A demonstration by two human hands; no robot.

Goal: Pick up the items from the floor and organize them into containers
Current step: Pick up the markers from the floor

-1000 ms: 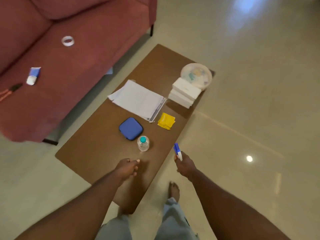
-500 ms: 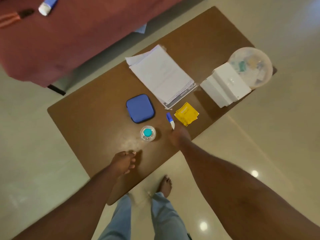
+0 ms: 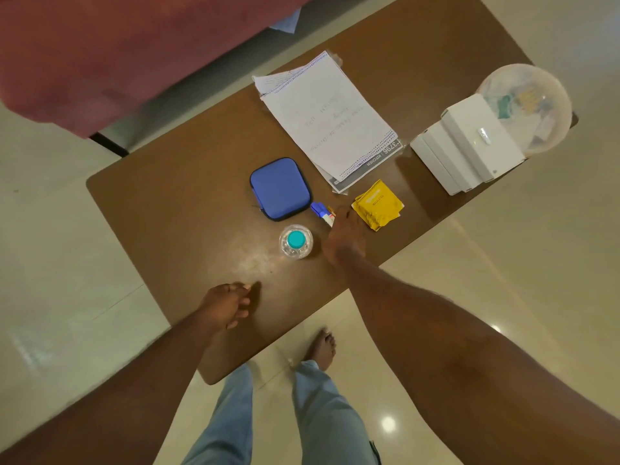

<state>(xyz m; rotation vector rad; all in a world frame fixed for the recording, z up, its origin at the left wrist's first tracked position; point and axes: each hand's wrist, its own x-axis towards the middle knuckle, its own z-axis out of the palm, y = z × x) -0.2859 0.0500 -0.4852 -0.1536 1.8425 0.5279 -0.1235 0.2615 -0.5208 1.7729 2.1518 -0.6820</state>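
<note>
My right hand (image 3: 345, 239) reaches over the brown table (image 3: 174, 209) and grips a small blue-and-white tube (image 3: 321, 211), whose blue end lies on the table next to a blue zip case (image 3: 280, 188). A yellow packet (image 3: 377, 204) lies just right of the hand. A clear bottle with a teal cap (image 3: 296, 241) stands just left of it. My left hand (image 3: 228, 305) hangs over the table's near corner, fingers curled, holding nothing. A round clear lidded container (image 3: 533, 105) with small items inside sits at the far right.
A stack of papers (image 3: 328, 119) lies mid-table. White boxes (image 3: 466, 146) stand stacked beside the round container. A red sofa (image 3: 117, 52) fills the upper left. My bare foot (image 3: 322, 349) and jeans show below the table edge on the shiny tiled floor.
My right hand carried the tube from beside the table's edge in over the table and down beside the blue case. The view tilted down and closer. The left hand stayed put.
</note>
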